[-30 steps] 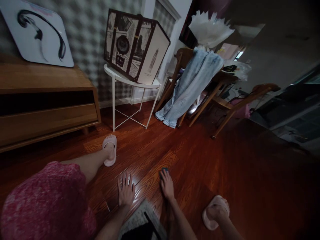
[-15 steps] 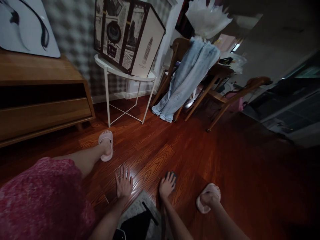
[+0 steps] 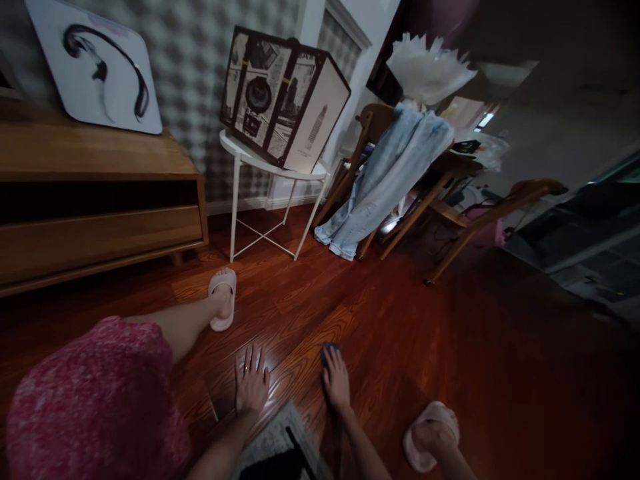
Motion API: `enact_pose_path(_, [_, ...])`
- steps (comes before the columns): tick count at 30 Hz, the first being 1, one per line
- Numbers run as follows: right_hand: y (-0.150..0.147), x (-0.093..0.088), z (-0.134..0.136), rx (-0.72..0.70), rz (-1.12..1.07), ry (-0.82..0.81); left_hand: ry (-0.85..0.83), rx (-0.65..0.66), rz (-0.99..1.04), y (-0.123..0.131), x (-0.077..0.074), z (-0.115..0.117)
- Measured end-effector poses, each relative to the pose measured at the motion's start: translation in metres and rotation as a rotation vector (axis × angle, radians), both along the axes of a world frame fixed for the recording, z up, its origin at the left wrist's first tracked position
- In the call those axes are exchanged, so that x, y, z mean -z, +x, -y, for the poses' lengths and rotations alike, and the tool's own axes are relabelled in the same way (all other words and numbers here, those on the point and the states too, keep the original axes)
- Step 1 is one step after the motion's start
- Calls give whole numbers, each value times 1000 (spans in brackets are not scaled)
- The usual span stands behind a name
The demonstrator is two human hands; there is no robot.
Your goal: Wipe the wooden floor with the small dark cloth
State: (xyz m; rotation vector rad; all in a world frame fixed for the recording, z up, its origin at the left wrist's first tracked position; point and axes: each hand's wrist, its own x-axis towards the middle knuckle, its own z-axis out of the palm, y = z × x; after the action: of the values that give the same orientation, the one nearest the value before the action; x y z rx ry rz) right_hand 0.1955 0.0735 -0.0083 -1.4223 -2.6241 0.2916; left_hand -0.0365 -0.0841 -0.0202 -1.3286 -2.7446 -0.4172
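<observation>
On the glossy, grain-patterned red-brown wooden floor, the left hand lies flat with fingers spread, its grip released and holding nothing, while the right hand presses palm-down on a small dark, soft-looking pad peeking out past its fingertips, fingers extended over it rather than clenched. A pale, rounded slipper sits on each foot, and a grey textured mat lies just behind the hands. Half a second ago the right hand was curled further right on the pad; it has since slid forward and left, and the view has tilted up.
</observation>
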Motion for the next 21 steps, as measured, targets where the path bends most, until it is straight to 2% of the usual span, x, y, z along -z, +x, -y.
enact_pose_path(3, [56,7,-18,403,-16,70,-18,1,6,0,-4,0])
enact_pose_path(5, [77,16,-15,592,-46,120,-27,0,20,0,-7,1])
enact_pose_path(7, [80,25,-5,726,-82,176,-29,1,25,0,-10,2])
enact_pose_path(10, [53,39,15,849,-107,232,-24,8,15,0,-13,3])
enact_pose_path(12, [22,44,28,801,-123,236,-23,16,8,0,-15,4])
enact_pose_path(14, [-11,45,41,666,-151,208,-19,21,4,0,-16,4])
enact_pose_path(17, [-61,36,61,473,-130,85,-3,13,9,1,-14,4])
enact_pose_path(21, [-114,19,88,336,-65,-75,-2,12,-9,1,-7,2])
